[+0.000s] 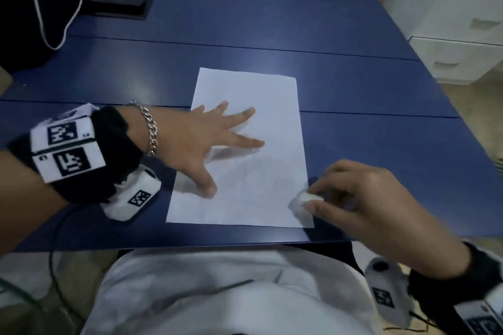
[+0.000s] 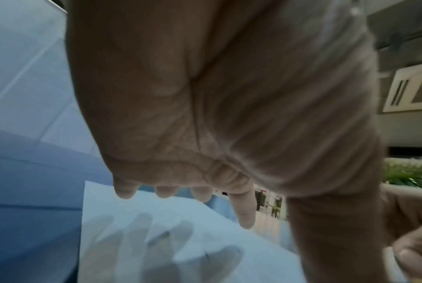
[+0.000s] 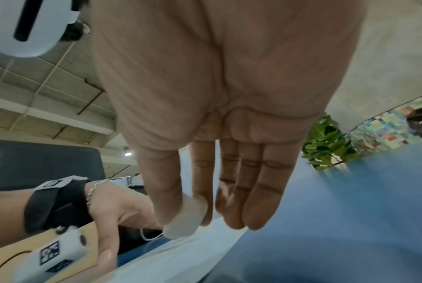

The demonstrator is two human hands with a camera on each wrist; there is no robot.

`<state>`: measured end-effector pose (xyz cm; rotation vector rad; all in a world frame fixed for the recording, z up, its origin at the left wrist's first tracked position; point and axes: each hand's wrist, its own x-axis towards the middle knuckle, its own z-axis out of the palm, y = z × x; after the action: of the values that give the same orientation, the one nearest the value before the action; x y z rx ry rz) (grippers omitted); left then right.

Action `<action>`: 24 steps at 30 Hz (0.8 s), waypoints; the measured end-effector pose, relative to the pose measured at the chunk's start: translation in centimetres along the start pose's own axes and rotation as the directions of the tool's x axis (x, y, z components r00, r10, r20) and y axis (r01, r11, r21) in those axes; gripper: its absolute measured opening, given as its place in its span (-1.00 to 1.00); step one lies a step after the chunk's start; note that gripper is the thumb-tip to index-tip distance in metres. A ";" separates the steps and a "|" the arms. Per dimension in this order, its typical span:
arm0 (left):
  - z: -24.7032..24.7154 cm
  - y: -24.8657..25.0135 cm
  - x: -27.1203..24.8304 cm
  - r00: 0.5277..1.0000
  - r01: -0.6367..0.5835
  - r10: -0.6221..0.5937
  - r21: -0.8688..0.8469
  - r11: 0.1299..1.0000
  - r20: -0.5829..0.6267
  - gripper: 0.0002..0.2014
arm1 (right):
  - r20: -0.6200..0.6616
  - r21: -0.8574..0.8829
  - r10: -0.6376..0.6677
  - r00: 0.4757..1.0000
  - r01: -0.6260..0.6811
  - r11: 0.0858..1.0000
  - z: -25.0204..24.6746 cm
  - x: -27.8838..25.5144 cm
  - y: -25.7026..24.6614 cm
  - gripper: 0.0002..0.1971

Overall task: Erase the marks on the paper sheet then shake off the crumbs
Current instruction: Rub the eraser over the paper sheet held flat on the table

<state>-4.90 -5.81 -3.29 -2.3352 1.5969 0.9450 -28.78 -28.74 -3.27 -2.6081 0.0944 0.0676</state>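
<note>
Blue table (image 1: 353,22) is carrying the paper sheet (image 1: 253,84), lying flat near the front edge w/ faint grey marks barely showing in its lower half. Left hand (image 1: 196,139) is pressing down on the sheet's left side, fingers spread flat. Right hand (image 1: 362,198) is pinching a white eraser (image 1: 302,202) btwn thumb & forefinger, hovering at the bottom-right corner; contact w/ the sheet is hard to tell. Probably best now: keeping the left palm anchoring firmly, rubbing in short light strokes away from that hand so the sheet isn't wrinkling or tearing.
</note>
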 end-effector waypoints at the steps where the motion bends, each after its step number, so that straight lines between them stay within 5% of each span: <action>1: 0.4 0.3 0.3 0.999 -0.005 0.003 0.043 0.999 0.032 0.19 | 0.023 0.008 -0.018 1.000 0.018 1.000 0.7 -0.1 -0.5 -0.83; 6: 1.1 1.3 0.5 0.994 0.065 -0.077 0.133 0.989 0.083 0.27 | 0.051 -0.070 -0.029 0.998 0.033 0.997 2.6 -0.5 -0.4 -0.89; 13: 0.2 3.0 1.8 0.992 0.118 -0.113 0.079 0.990 -0.064 0.28 | 0.060 -0.179 -0.035 0.998 0.046 0.983 -0.5 2.9 -0.7 -0.90; 19: 0.6 3.4 3.8 0.979 0.184 -0.192 0.111 0.977 0.070 0.46 | 0.159 -0.296 -0.061 0.985 0.107 0.949 -1.8 7.5 -1.6 -0.85; 24: 0.7 3.0 4.1 0.975 0.203 -0.210 0.103 0.974 0.066 0.56 | 0.183 -0.373 -0.064 0.981 0.130 0.918 -0.8 9.2 -1.2 -0.89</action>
<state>-6.91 -9.94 -5.59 -2.3146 1.3091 0.8799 -19.51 -28.62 -2.63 -2.9809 -0.1230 0.2979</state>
